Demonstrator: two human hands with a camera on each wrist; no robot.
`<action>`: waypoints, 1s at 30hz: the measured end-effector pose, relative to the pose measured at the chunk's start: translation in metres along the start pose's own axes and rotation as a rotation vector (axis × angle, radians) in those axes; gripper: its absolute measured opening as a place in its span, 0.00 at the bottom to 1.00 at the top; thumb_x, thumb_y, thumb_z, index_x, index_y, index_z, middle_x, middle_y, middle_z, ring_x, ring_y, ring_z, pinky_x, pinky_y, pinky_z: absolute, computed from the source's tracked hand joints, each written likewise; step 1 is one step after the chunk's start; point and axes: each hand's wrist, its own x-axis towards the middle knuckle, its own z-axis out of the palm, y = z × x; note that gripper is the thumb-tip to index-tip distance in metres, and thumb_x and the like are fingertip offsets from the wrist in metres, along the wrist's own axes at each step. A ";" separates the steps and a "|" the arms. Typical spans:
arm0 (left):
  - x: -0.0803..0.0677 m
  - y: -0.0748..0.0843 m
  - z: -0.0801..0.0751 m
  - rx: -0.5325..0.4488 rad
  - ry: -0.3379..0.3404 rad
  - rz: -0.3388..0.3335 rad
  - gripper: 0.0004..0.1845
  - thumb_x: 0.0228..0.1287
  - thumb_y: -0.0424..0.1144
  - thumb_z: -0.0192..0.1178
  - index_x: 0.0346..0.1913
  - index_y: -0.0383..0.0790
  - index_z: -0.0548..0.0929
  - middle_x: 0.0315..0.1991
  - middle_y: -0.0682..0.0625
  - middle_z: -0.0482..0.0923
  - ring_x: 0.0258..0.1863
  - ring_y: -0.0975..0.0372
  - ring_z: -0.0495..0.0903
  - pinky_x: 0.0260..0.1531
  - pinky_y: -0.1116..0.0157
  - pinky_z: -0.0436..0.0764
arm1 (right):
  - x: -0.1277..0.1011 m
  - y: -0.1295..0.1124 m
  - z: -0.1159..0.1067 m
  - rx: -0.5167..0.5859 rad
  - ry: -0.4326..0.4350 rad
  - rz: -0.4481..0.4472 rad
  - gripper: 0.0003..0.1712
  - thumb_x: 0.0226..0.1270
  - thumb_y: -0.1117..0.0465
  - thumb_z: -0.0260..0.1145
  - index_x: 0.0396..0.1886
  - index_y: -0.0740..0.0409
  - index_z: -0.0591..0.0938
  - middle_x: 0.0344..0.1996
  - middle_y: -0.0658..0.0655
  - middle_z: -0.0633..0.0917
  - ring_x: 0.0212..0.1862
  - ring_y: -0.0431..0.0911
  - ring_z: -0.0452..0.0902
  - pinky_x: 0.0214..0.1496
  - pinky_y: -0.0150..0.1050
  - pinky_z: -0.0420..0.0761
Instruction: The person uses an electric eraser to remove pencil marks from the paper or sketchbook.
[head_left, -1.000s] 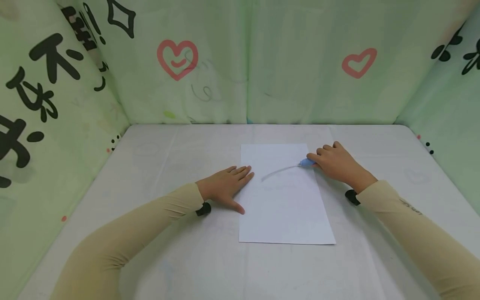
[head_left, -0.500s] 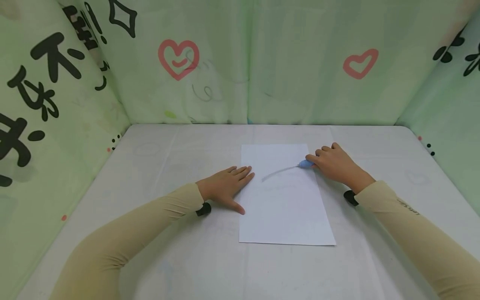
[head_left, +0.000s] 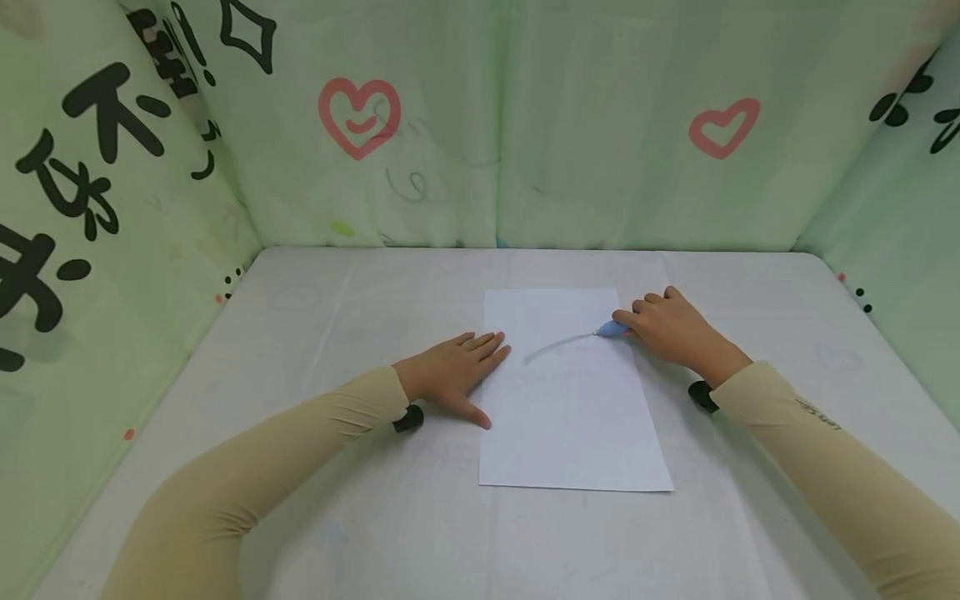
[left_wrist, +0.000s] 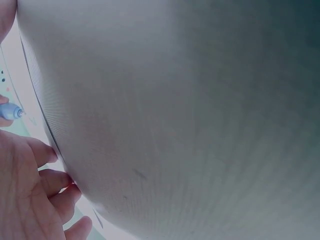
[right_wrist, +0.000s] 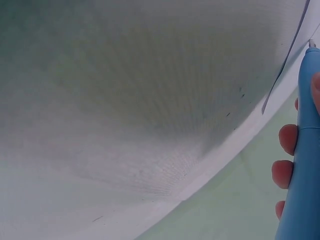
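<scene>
A white sheet of paper lies on the table with a curved grey line across its upper half. My right hand grips a thick light-blue pen with a narrow metal tip. That tip meets the right end of the line, near the paper's right edge. In the right wrist view, fingers wrap around the blue pen. My left hand lies spread at the paper's left edge, its fingertips on the sheet. The left wrist view shows the left hand's palm side and the pen beyond.
A white cloth covers the table. Green fabric walls with red hearts and black lettering enclose its back and sides. Each wrist carries a small black device, one under the left cuff and one under the right cuff.
My right hand and the pen have shifted very slightly left over the paper. The left hand keeps its place, and the line looks the same.
</scene>
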 end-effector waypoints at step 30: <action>-0.002 0.001 -0.003 -0.015 -0.006 0.001 0.60 0.51 0.76 0.50 0.75 0.40 0.42 0.76 0.44 0.38 0.76 0.56 0.42 0.74 0.56 0.47 | 0.001 0.004 -0.001 0.066 -0.057 -0.013 0.08 0.57 0.60 0.65 0.37 0.57 0.79 0.22 0.55 0.80 0.27 0.50 0.77 0.26 0.43 0.70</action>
